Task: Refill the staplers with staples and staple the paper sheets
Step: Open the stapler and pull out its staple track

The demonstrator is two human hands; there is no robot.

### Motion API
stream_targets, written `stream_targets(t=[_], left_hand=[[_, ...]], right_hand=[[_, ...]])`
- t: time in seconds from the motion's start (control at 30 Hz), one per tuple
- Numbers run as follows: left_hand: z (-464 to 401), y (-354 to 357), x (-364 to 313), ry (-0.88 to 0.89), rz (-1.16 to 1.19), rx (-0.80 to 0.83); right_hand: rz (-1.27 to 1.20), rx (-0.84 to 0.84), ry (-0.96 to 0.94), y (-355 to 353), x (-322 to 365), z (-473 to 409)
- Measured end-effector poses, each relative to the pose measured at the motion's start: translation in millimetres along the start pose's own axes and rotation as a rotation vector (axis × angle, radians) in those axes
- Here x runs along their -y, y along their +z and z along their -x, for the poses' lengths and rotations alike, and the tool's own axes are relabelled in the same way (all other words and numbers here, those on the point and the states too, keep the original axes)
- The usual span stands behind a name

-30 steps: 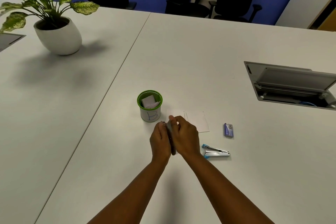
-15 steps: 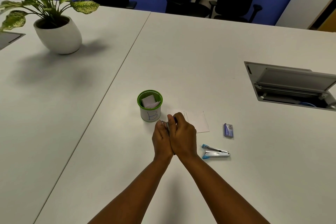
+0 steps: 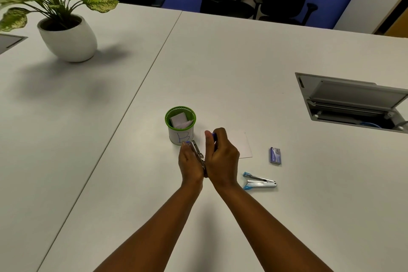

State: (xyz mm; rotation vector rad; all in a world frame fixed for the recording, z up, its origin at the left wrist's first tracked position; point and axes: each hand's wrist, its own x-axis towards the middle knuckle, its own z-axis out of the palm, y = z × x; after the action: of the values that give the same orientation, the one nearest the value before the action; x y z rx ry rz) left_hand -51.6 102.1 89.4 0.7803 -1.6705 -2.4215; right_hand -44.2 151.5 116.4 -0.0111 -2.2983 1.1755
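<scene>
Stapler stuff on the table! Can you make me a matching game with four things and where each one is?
Things:
1. light-blue stapler
2. staple box
3. folded papers
4. purple stapler

Places:
A. inside the green cup
B. held between the left hand and the right hand
C. lying on the table, just right of the right wrist
D. on the table, beyond the light-blue stapler and right of the paper sheet

Pairs: 1-C, 2-D, 3-A, 4-B
</scene>
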Motion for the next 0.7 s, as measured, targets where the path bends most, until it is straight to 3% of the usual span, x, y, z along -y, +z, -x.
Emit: stream_targets(t=[0.37,0.57,0.7], left_hand=[[-35,-20,-16,-0.055,0.118,-0.108],[-43,-23,-18,-0.056,0.083,-0.095],[-46,-23,-19,-0.054,0.106,-0.065]], right_hand=[[-0.380,0.077,0.031,-26,1,26],[-0.575,0.279,0.380,-32,-10,41],[-0.660,0.515,0.569,-32,-21,51]])
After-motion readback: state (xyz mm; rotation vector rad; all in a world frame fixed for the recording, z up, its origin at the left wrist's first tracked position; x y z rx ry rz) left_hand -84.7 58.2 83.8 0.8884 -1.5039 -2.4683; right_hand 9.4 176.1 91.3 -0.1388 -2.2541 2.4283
